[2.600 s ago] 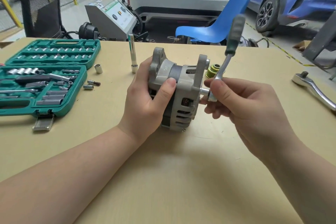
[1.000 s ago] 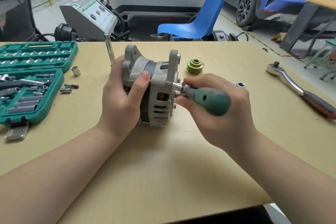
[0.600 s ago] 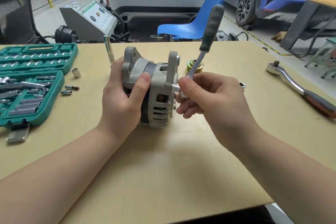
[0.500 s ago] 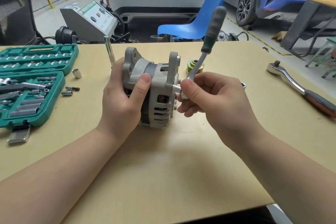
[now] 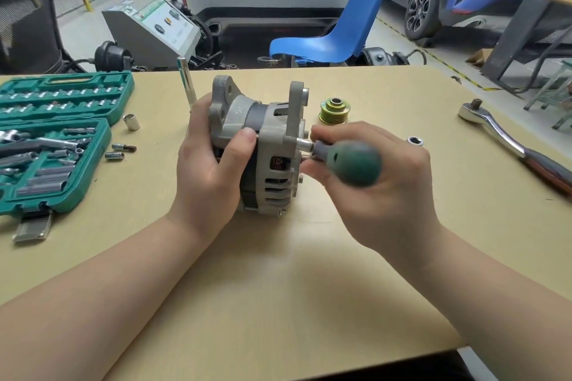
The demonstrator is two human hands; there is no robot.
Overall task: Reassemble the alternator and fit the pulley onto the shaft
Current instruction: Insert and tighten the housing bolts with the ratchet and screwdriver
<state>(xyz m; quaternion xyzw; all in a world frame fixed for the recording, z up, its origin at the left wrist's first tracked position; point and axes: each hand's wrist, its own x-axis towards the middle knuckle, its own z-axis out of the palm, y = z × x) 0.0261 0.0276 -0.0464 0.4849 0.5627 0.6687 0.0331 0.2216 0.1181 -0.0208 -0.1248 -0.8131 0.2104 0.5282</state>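
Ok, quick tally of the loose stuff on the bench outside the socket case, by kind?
Sockets lying loose: 2, one by the case, one near the right hand
Small bits: 2
Upright extension bar: 1
Pulley: 1
Ratchet wrench: 1
Alternator: 1
Green-handled driver: 1
Total: 9
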